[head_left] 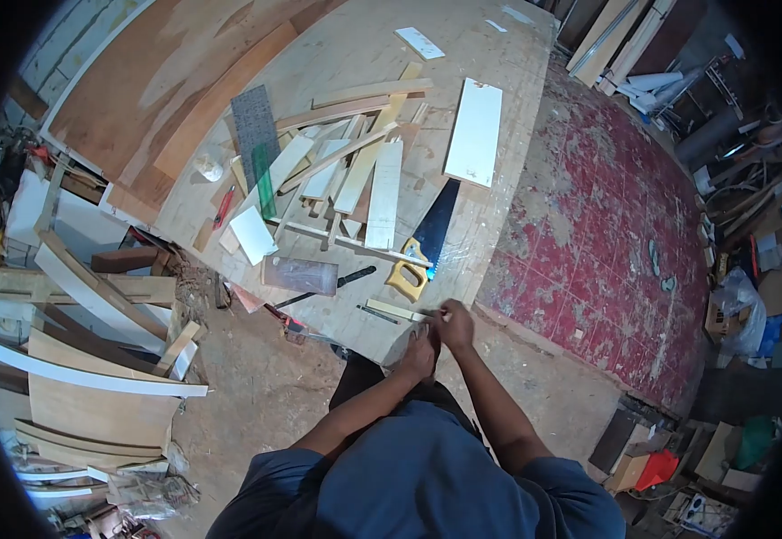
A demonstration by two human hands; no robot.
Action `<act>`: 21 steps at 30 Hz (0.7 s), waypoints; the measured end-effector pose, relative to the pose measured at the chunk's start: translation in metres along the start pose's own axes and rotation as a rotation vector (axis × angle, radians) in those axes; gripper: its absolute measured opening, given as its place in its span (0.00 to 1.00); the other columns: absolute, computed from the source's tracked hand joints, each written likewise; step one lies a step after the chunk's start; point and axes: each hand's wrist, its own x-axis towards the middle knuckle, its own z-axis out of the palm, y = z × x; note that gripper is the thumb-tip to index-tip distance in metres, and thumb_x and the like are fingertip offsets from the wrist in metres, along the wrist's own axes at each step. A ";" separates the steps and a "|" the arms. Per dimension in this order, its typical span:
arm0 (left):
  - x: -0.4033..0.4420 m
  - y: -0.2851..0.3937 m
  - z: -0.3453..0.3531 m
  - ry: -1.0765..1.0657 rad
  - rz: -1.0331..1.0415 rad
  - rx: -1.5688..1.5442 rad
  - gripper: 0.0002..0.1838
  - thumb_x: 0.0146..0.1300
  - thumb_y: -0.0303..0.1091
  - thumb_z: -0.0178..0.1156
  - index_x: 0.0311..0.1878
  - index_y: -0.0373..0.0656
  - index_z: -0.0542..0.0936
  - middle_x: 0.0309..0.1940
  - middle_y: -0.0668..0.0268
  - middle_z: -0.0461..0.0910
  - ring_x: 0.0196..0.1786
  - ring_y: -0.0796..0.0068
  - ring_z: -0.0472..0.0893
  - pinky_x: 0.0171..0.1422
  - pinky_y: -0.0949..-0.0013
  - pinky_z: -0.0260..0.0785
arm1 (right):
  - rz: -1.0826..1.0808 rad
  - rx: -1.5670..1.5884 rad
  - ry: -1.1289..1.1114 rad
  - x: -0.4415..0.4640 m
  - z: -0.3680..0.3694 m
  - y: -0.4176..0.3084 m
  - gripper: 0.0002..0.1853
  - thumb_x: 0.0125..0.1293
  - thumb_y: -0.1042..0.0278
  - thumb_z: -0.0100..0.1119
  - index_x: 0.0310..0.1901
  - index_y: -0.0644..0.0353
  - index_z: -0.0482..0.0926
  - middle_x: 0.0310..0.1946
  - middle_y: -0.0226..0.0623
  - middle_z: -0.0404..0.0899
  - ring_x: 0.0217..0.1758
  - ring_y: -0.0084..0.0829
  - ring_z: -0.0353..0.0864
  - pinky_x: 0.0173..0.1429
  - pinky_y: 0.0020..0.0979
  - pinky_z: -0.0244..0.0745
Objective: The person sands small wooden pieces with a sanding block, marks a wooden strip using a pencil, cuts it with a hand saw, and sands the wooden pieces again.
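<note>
At the near edge of the workbench [319, 340], my left hand [418, 353] and my right hand [455, 326] are close together. Both have their fingers curled. Whatever they pinch is too small or hidden to name. A pale wooden strip [393, 310] lies on the bench with its right end by my fingers. Beside it is a thin dark, pen-like stick [376, 314]. Just beyond sits a handsaw [406, 278] with a yellow handle, its dark blade partly under a white board [474, 133].
Wood offcuts [383, 195] are heaped mid-bench. Around them lie a grey abrasive-looking strip [254, 126], a red-handled tool [224, 207], a clear block-like piece [299, 276] and a black bar [326, 286]. Curved boards [99, 287] stack at left; worn red flooring [593, 216] spreads at right.
</note>
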 end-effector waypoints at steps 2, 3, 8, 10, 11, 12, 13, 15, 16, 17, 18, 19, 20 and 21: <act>0.009 0.001 -0.012 -0.453 0.075 0.030 0.33 0.59 0.32 0.50 0.66 0.24 0.59 0.64 0.47 0.63 0.71 0.48 0.59 0.70 0.47 0.56 | -0.278 -0.194 -0.230 0.014 0.027 -0.023 0.08 0.54 0.64 0.60 0.33 0.58 0.80 0.33 0.44 0.80 0.38 0.43 0.82 0.42 0.40 0.77; 0.010 -0.006 0.005 -0.333 0.152 0.043 0.34 0.57 0.31 0.52 0.66 0.23 0.58 0.62 0.43 0.64 0.69 0.49 0.61 0.70 0.49 0.56 | -0.362 -0.272 -0.342 0.018 0.041 -0.036 0.07 0.55 0.66 0.57 0.33 0.58 0.81 0.33 0.44 0.81 0.38 0.43 0.82 0.42 0.41 0.77; 0.006 -0.010 0.033 0.239 -0.004 -0.333 0.31 0.60 0.41 0.52 0.60 0.25 0.64 0.56 0.40 0.69 0.61 0.40 0.68 0.67 0.44 0.56 | -0.586 -0.617 -0.636 0.028 0.089 -0.071 0.08 0.56 0.68 0.54 0.31 0.58 0.83 0.33 0.43 0.84 0.38 0.40 0.85 0.38 0.41 0.81; 0.005 -0.013 0.037 0.268 0.043 -0.336 0.34 0.58 0.43 0.54 0.60 0.24 0.63 0.57 0.39 0.67 0.60 0.36 0.67 0.67 0.43 0.55 | -0.598 -0.622 -0.689 0.028 0.095 -0.075 0.10 0.57 0.68 0.53 0.32 0.60 0.83 0.32 0.47 0.83 0.37 0.44 0.85 0.39 0.44 0.80; 0.002 -0.012 0.032 0.392 0.094 -0.178 0.34 0.59 0.44 0.53 0.61 0.25 0.63 0.59 0.38 0.66 0.61 0.37 0.67 0.67 0.42 0.55 | -0.603 -0.624 -0.689 0.028 0.097 -0.074 0.10 0.57 0.68 0.53 0.32 0.60 0.83 0.32 0.47 0.83 0.37 0.44 0.85 0.39 0.44 0.80; 0.001 -0.010 0.027 0.393 0.092 -0.182 0.34 0.59 0.44 0.53 0.61 0.25 0.63 0.59 0.38 0.66 0.61 0.37 0.67 0.67 0.42 0.55 | -0.597 -0.599 -0.658 0.027 0.098 -0.070 0.09 0.55 0.67 0.55 0.31 0.61 0.82 0.31 0.46 0.83 0.36 0.44 0.85 0.38 0.42 0.80; 0.002 -0.009 0.022 0.247 0.049 -0.277 0.33 0.60 0.43 0.51 0.62 0.27 0.63 0.61 0.40 0.65 0.62 0.41 0.67 0.68 0.43 0.55 | -0.592 -0.575 -0.625 0.027 0.098 -0.066 0.08 0.54 0.66 0.56 0.30 0.61 0.82 0.29 0.46 0.83 0.34 0.44 0.84 0.37 0.40 0.79; 0.004 -0.010 0.014 0.103 0.001 -0.374 0.31 0.61 0.42 0.50 0.63 0.30 0.63 0.62 0.43 0.65 0.64 0.44 0.66 0.68 0.45 0.55 | -0.628 -0.337 -0.656 0.039 0.090 -0.055 0.08 0.52 0.66 0.58 0.29 0.61 0.81 0.29 0.46 0.82 0.34 0.43 0.84 0.37 0.39 0.78; 0.006 -0.010 0.018 -0.091 0.046 -0.134 0.30 0.59 0.40 0.52 0.61 0.31 0.66 0.61 0.45 0.67 0.63 0.47 0.67 0.66 0.51 0.59 | -0.655 -0.094 -0.681 0.045 0.084 -0.048 0.08 0.50 0.65 0.59 0.29 0.61 0.81 0.28 0.47 0.82 0.34 0.43 0.83 0.36 0.38 0.77; 0.008 -0.009 0.026 -0.284 0.091 0.105 0.28 0.57 0.38 0.53 0.60 0.32 0.68 0.59 0.47 0.68 0.62 0.50 0.68 0.63 0.56 0.63 | -0.470 0.112 -0.687 0.050 0.074 -0.045 0.11 0.47 0.64 0.63 0.27 0.63 0.78 0.26 0.48 0.79 0.32 0.44 0.81 0.36 0.38 0.75; 0.012 -0.007 0.039 -0.283 0.089 0.099 0.28 0.57 0.38 0.53 0.60 0.32 0.68 0.59 0.47 0.68 0.62 0.50 0.68 0.63 0.56 0.63 | -0.469 0.108 -0.693 0.054 0.063 -0.041 0.11 0.47 0.64 0.63 0.27 0.63 0.78 0.26 0.48 0.79 0.32 0.44 0.81 0.36 0.38 0.75; 0.016 -0.003 0.053 -0.104 0.029 0.240 0.29 0.57 0.38 0.54 0.61 0.35 0.69 0.61 0.49 0.68 0.63 0.53 0.67 0.62 0.58 0.63 | -0.361 0.155 -0.648 0.059 0.051 -0.037 0.12 0.47 0.64 0.64 0.28 0.64 0.78 0.26 0.48 0.79 0.32 0.44 0.81 0.37 0.38 0.75; 0.020 -0.002 0.073 0.077 -0.030 0.380 0.29 0.57 0.38 0.54 0.62 0.37 0.70 0.62 0.51 0.67 0.64 0.55 0.66 0.61 0.60 0.64 | -0.253 0.202 -0.599 0.061 0.041 -0.031 0.12 0.47 0.63 0.65 0.29 0.64 0.78 0.26 0.47 0.79 0.31 0.43 0.81 0.37 0.39 0.75; 0.013 -0.011 0.081 0.188 -0.100 0.400 0.27 0.53 0.35 0.55 0.59 0.39 0.72 0.54 0.57 0.71 0.62 0.63 0.68 0.57 0.55 0.66 | -0.253 0.200 -0.592 0.063 0.037 -0.021 0.12 0.47 0.63 0.65 0.29 0.64 0.78 0.26 0.47 0.79 0.31 0.43 0.81 0.37 0.39 0.75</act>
